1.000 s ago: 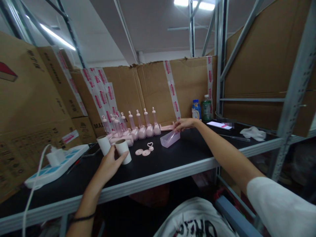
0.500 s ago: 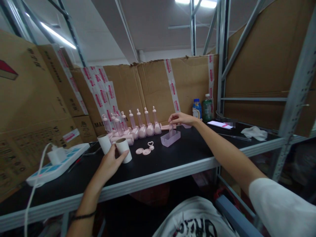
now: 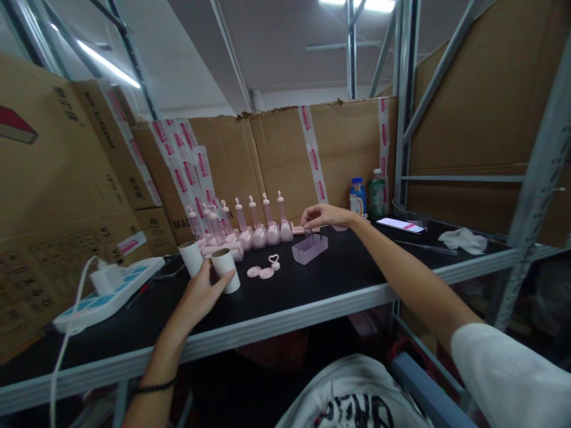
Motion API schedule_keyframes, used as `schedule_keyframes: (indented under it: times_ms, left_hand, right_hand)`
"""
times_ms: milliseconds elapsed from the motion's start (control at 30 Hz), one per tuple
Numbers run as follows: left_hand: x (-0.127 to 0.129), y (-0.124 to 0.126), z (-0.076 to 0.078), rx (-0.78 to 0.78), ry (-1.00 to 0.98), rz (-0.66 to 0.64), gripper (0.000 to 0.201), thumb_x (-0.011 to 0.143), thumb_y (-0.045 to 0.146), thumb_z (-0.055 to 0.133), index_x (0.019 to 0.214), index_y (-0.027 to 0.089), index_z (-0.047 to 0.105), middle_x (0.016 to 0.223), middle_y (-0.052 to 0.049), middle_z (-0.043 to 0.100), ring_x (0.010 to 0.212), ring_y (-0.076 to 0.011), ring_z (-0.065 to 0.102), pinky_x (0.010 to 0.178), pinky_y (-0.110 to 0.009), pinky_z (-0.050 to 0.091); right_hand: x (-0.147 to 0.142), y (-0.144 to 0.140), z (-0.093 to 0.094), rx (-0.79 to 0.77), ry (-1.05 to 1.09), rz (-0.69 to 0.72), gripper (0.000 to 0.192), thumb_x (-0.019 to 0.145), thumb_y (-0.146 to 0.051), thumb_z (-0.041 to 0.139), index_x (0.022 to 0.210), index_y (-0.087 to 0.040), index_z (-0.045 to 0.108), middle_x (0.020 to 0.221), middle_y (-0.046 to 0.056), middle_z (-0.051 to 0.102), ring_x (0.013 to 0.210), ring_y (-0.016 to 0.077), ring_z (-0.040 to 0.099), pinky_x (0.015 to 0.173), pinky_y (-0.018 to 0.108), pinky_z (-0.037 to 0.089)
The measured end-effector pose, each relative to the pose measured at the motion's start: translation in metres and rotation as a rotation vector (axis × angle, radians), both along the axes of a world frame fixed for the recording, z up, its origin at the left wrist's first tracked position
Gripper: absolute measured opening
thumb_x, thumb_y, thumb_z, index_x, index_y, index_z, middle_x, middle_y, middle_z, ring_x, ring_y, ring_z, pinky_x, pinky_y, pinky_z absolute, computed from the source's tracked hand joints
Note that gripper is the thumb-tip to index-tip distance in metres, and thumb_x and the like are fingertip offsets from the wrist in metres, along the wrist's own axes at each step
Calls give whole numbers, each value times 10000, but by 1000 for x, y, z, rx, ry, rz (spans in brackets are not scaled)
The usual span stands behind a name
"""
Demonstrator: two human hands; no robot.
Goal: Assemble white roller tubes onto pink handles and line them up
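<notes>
The left hand [image 3: 201,294] grips a white tube [image 3: 229,279] while, at two o'clock, the right hand [image 3: 325,216] pinches a clear piece [image 3: 308,233] (mostly hidden) above a lilac tray [image 3: 311,252], which sideways pressure could tip.

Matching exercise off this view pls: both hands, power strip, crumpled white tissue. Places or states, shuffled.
Column 1
1. Left hand
2. Right hand
3. Power strip
4. Crumpled white tissue

Column 2
A. Toward the right end of the black tabletop
B. Has a white plug in it
C. Fingertips over a purple tray, as seen here
D. Thumb and fingers around an upright white tube

Pairs: 1-D, 2-C, 3-B, 4-A
</notes>
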State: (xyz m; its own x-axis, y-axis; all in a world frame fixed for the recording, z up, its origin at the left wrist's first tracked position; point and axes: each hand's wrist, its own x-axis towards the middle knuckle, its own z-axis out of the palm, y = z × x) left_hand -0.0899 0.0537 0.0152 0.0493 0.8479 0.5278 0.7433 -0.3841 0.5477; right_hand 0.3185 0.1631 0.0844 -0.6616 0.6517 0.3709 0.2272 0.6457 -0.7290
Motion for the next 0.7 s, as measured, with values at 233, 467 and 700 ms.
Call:
schedule_keyframes:
  times_ms: [233,467,700]
  left_hand:
    - [6,-6,4,8,-15,9,614,797,692,616,1156,198,552,1166,-111,711,1090,-327,684,963,-433,533]
    - [7,-8,6,13,-20,21,623,795,692,623,1173,201,555,1181,-112,709,1095,-328,684,972,-442,528]
    - [7,-9,7,16,0,25,611,816,676,599,1198,202,553,1185,-113,711,1089,-327,684,978,-446,528]
  right_hand:
    - [6,1,0,-43,3,-10,339,801,-425,794,992,-161,703,875,49,757,795,176,689,768,295,516]
    - [9,6,-2,-9,6,-25,350,829,-460,764,1002,-162,705,872,54,762,792,180,690,758,290,507]
    - [13,14,-2,170,61,-195,390,884,-504,681,1020,-141,725,964,79,740,819,161,638,752,267,491]
